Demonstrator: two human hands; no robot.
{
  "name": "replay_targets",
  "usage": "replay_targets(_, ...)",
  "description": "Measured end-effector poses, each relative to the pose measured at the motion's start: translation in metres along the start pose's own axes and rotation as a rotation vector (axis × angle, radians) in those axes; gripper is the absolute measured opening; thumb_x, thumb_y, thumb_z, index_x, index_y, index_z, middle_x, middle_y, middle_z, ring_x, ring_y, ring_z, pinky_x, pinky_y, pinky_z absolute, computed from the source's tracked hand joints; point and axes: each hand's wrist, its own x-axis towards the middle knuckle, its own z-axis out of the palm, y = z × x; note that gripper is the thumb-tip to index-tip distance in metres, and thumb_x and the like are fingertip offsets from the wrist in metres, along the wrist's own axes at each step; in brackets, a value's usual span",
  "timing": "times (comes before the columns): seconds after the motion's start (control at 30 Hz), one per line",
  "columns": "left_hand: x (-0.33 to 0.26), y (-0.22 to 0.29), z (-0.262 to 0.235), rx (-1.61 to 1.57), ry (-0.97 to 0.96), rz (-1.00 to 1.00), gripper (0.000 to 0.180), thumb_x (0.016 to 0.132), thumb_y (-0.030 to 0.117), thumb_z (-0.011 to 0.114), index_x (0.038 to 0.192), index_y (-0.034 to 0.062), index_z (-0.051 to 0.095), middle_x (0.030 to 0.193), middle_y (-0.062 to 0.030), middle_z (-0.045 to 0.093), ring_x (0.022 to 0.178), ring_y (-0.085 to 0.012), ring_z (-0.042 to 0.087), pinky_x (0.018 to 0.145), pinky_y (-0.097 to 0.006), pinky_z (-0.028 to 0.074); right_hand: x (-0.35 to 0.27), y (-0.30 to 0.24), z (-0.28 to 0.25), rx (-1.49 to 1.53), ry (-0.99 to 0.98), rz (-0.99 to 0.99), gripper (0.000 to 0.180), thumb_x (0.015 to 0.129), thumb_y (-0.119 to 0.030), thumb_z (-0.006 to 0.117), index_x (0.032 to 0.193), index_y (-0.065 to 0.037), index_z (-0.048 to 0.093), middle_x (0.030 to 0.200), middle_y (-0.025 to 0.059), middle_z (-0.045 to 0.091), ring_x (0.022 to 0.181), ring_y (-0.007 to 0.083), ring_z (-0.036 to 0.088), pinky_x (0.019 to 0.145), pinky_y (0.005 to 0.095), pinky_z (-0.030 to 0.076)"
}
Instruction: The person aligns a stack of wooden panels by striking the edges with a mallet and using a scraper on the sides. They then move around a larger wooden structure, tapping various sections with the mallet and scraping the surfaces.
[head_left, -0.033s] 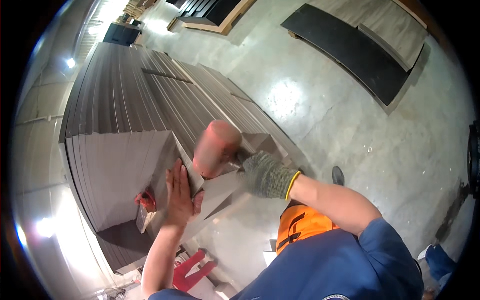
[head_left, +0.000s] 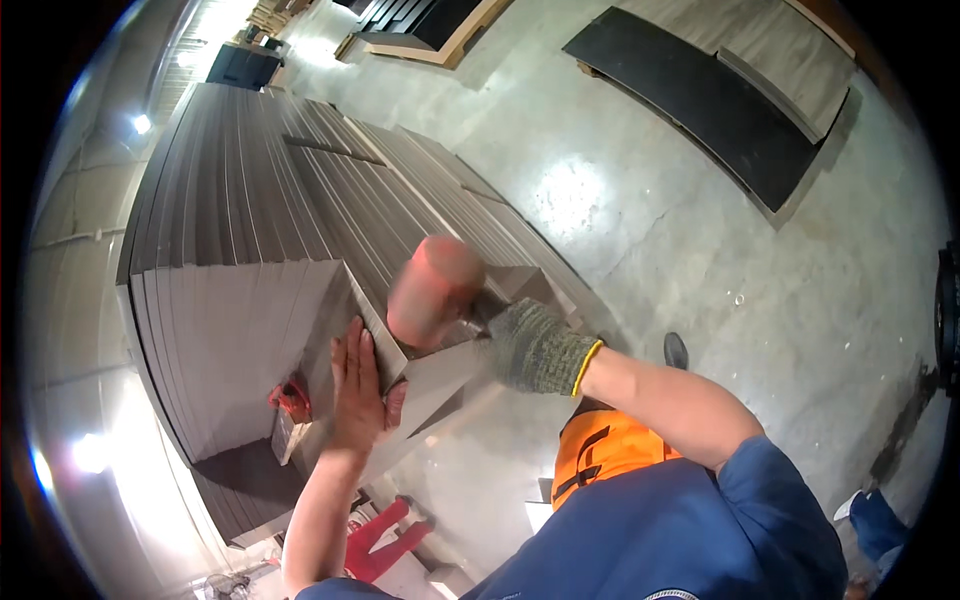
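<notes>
— In the head view, what's the right hand (head_left: 527, 345) doing?
— It wears a grey knit glove (head_left: 565, 362); its fingers are closed round the handle of a red mallet (head_left: 430, 290); the mallet's head is over the near edges of the stacked grey panels (head_left: 245, 185), though blur hides whether it touches them.
— And the left hand (head_left: 360, 388)?
— Bare, fingers straight and together, laid against a panel just left of the mallet; a small red thing (head_left: 292, 399) sits nearby.
</notes>
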Motion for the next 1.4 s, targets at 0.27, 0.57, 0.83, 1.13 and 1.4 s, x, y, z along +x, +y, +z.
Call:
replay_targets(0.27, -0.001, 0.0, -0.001, 0.012, -0.01, -0.006, 0.073, 0.089, 0.039, 0.049, 0.135, -0.0118, 0.024, 0.139, -0.0311, 0.027, 0.129, -0.0474, 0.028, 0.107, -0.056, 0.02, -0.009, 0.002, 0.019, -0.162, 0.104, -0.21, 0.026, 0.079, -0.016, 0.052, 0.1, -0.001, 0.053, 0.077, 0.0218, 0.059, 0.071, 0.0402, 0.057, 0.062, 0.0462, 0.047)
replay_targets(0.57, -0.002, 0.002, -0.002, 0.001, -0.021, -0.033, 0.072, 0.089, 0.038, 0.048, 0.136, -0.0116, 0.024, 0.14, -0.0312, 0.027, 0.131, -0.0459, 0.026, 0.108, -0.055, 0.018, -0.018, -0.008, 0.009, 0.255, 0.379, 0.06, 0.028, 0.081, -0.018, 0.051, 0.105, -0.004, 0.055, 0.082, 0.0197, 0.063, 0.073, 0.0354, 0.061, 0.065, 0.046, 0.049)
replay_targets(0.83, -0.003, 0.003, -0.004, -0.011, -0.018, -0.058, 0.071, 0.088, 0.036, 0.049, 0.136, -0.0105, 0.026, 0.14, -0.0299, 0.027, 0.132, -0.0445, 0.025, 0.109, -0.054, 0.017, -0.014, 0.005, -0.003, 0.023, 0.23, -0.025, 0.023, 0.079, -0.018, 0.054, 0.096, -0.003, 0.055, 0.077, 0.0188, 0.061, 0.068, 0.0385, 0.058, 0.066, 0.0476, 0.047)
replay_targets(1.13, -0.004, 0.004, -0.001, -0.023, -0.003, -0.06, 0.071, 0.087, 0.034, 0.051, 0.137, -0.0087, 0.025, 0.141, -0.0291, 0.027, 0.132, -0.044, 0.024, 0.108, -0.054, 0.016, -0.01, 0.005, 0.01, 0.213, 0.173, 0.078, 0.025, 0.079, -0.02, 0.057, 0.099, -0.005, 0.054, 0.082, 0.0191, 0.061, 0.076, 0.038, 0.059, 0.069, 0.0473, 0.048)
replay_targets(1.4, -0.003, 0.001, -0.002, -0.033, -0.009, -0.079, 0.07, 0.088, 0.034, 0.05, 0.138, -0.0078, 0.025, 0.143, -0.0284, 0.025, 0.133, -0.0435, 0.024, 0.109, -0.052, 0.016, -0.012, -0.006, 0.013, 0.217, 0.083, 0.096, 0.022, 0.08, -0.016, 0.055, 0.098, -0.004, 0.055, 0.083, 0.0186, 0.06, 0.076, 0.0382, 0.058, 0.07, 0.0446, 0.047)
